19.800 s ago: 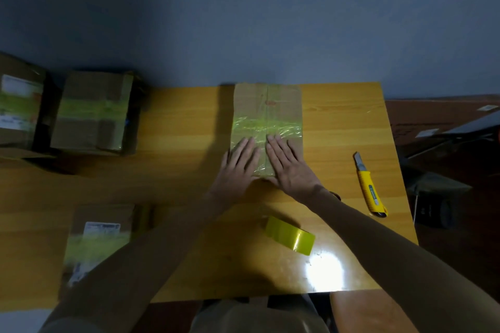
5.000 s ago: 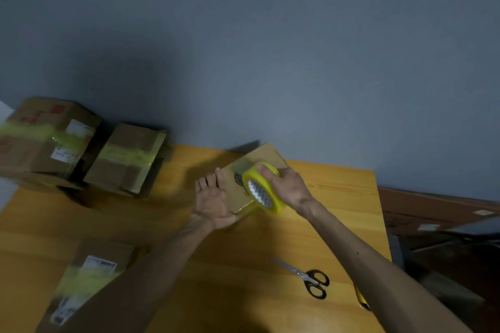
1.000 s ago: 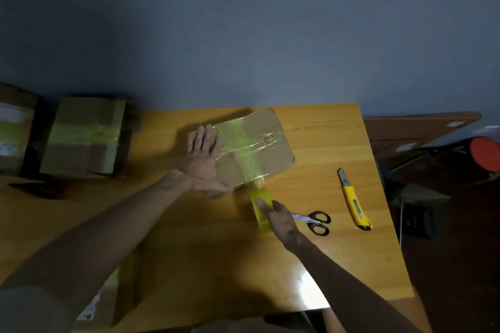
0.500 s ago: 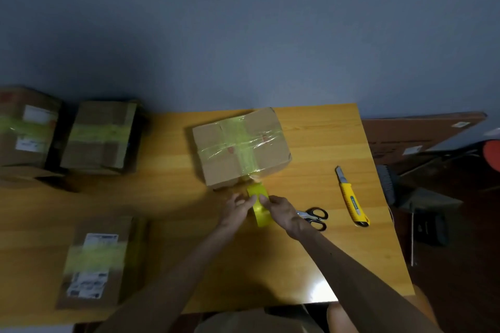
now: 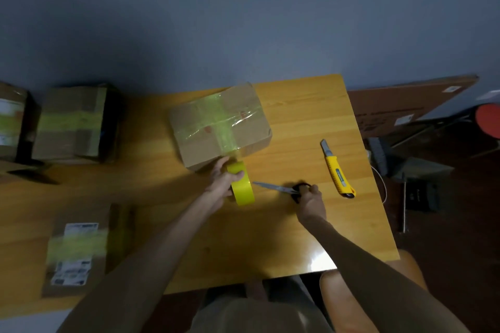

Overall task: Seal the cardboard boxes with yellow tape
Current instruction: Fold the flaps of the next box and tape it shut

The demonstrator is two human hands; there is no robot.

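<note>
Scissors (image 5: 276, 187), gripped by right hand (image 5: 311, 199) fingers, point their blades left at the yellow tape roll (image 5: 242, 188), which left hand (image 5: 223, 182) fingers clasp just beside the cardboard box (image 5: 219, 124).

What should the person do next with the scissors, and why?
Probably bring the scissors to the stretch of tape between the box and the roll and cut it. The left hand holds the roll, whose tape is joined to the box; the right hand grips the scissors.
</note>
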